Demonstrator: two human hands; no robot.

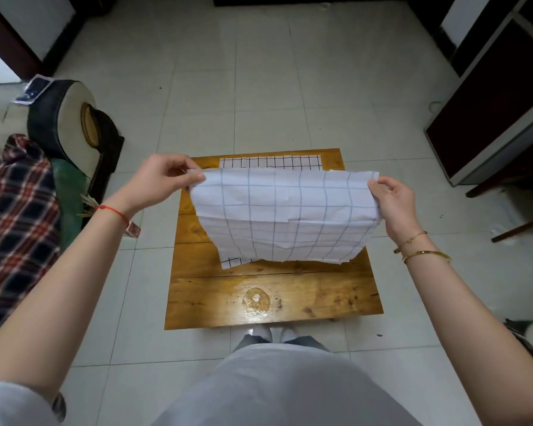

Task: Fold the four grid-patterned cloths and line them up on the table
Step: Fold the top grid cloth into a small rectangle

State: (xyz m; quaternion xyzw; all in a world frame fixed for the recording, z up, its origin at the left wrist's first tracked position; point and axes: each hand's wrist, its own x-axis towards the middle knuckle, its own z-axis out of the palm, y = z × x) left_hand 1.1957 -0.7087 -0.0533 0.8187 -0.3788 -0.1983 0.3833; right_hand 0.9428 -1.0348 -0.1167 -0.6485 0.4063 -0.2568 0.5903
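A white grid-patterned cloth [283,207] hangs doubled over above the small wooden table [271,293]. My left hand [166,176] pinches its upper left corner and my right hand [394,195] pinches its upper right corner, stretching the top edge level. A folded grid cloth [271,162] lies flat along the table's far edge. A corner of another grid cloth [233,262] shows on the table beneath the hanging one; the rest of it is hidden.
A sofa arm [65,118] and a red plaid blanket [19,204] stand to the left of the table. A dark cabinet [490,112] is at the right. Pale floor tiles [259,72] surround the table. My feet [274,333] are at its near edge.
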